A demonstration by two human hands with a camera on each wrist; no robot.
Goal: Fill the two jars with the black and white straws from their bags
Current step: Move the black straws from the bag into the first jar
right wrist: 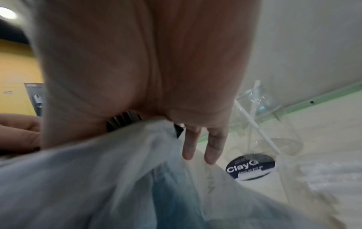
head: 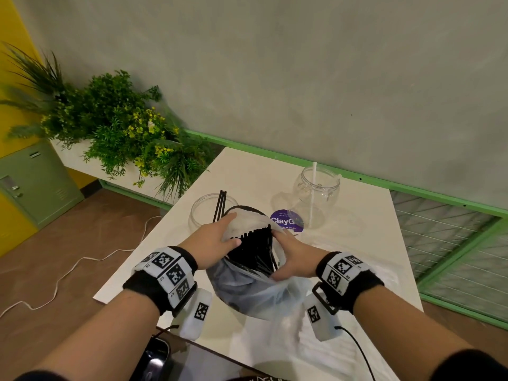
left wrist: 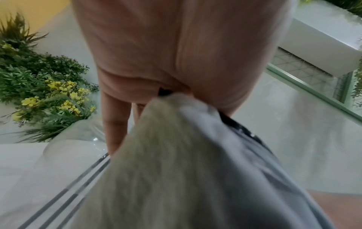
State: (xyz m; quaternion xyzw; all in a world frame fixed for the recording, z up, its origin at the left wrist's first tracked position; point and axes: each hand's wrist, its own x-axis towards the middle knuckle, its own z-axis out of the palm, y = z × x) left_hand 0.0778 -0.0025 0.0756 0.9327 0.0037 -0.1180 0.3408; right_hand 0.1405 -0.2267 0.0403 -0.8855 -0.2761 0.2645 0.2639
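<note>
Straws, black ones (head: 254,250), fill the clear plastic bag (head: 247,292) you hold up over the near middle of the surface (head: 357,243). Their long axis runs from near and low to far and high, and the cut ends point up out of the bag's mouth, away from you. Your left hand (head: 213,244) pinches the left lip of the bag, thumb on the inner side by the straw ends and fingers curled over the outside; the left wrist view shows film gathered in that grip. Your right hand (head: 292,257) pinches the right lip with thumb and upper fingers, while two fingers (right wrist: 214,145) hang straight and free past the film.

Just beyond your left hand stands a clear jar (head: 204,209) with three black straws (head: 220,206) leaning in it, tips up and tilted slightly right. Far right on the surface sits a second clear jar (head: 317,193) holding one white straw (head: 312,193), nearly upright. Between the jars lies a round dark purple sticker (head: 287,221); it reads "ClayG", with the remaining letters hidden and the small print too fine to make out.

Left of the surface, a planter of green foliage with yellow flowers (head: 118,125) lines the wall.
</note>
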